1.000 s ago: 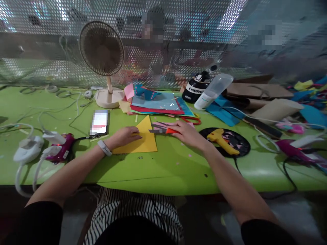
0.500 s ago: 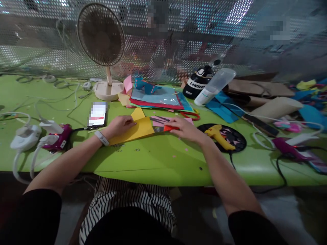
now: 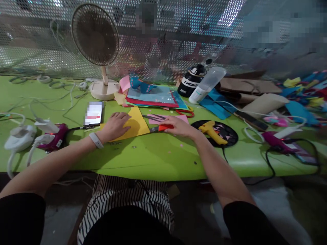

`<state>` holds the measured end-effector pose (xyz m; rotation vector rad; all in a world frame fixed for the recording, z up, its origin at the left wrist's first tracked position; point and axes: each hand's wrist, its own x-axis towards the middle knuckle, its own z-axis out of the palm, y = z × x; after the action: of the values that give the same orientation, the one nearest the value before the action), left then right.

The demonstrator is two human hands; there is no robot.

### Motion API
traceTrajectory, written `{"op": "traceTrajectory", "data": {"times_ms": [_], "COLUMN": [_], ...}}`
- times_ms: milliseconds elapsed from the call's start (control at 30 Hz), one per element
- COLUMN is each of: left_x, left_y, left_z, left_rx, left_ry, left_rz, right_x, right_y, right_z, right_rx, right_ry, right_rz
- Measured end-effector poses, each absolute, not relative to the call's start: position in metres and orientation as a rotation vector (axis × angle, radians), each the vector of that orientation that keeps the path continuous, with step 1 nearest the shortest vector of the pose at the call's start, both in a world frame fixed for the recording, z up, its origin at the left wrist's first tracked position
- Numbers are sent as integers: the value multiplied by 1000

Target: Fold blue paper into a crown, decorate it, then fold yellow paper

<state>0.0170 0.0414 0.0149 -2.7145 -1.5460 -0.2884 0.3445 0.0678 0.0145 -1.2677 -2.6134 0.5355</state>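
Note:
A sheet of yellow paper (image 3: 139,124) lies on the green table, its top corner pointing away from me. My left hand (image 3: 118,126) rests flat on the left part of that sheet, fingers spread. Beyond its right edge, my right hand (image 3: 176,126) is closed around a red-handled tool (image 3: 165,127). A grey, blade-like end (image 3: 154,129) of this tool points left, touching or nearly touching the paper; its exact kind is unclear. Dark narrow strips (image 3: 155,117) extend left from above my right fingers, over a piece of pink paper (image 3: 182,118).
A yellow glue gun (image 3: 213,132) lies on a black round tray (image 3: 233,137) to the right. Behind are stacked coloured sheets (image 3: 153,97), a fan (image 3: 103,89), a black bottle (image 3: 190,83) and a clear bottle (image 3: 208,85). A phone (image 3: 94,113) and plugged power strips (image 3: 55,137) sit left.
My left hand has flattened out on the yellow paper, and the paper's raised edge now lies flatter. My right hand stays on the red-handled tool. The whole view has shifted slightly.

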Motion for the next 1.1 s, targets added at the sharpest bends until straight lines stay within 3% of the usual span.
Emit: {"op": "traceTrajectory", "data": {"times_ms": [300, 1100], "left_x": [13, 13], "left_y": [20, 20], "left_z": [-5, -6], "left_rx": [-2916, -2878], "left_ry": [-1374, -1379], "left_rz": [39, 47], "right_x": [342, 358], "right_y": [62, 55], "right_z": [19, 38], "right_rx": [-1262, -1378], "right_ry": [-2642, -2505], "right_rz": [583, 884]}}
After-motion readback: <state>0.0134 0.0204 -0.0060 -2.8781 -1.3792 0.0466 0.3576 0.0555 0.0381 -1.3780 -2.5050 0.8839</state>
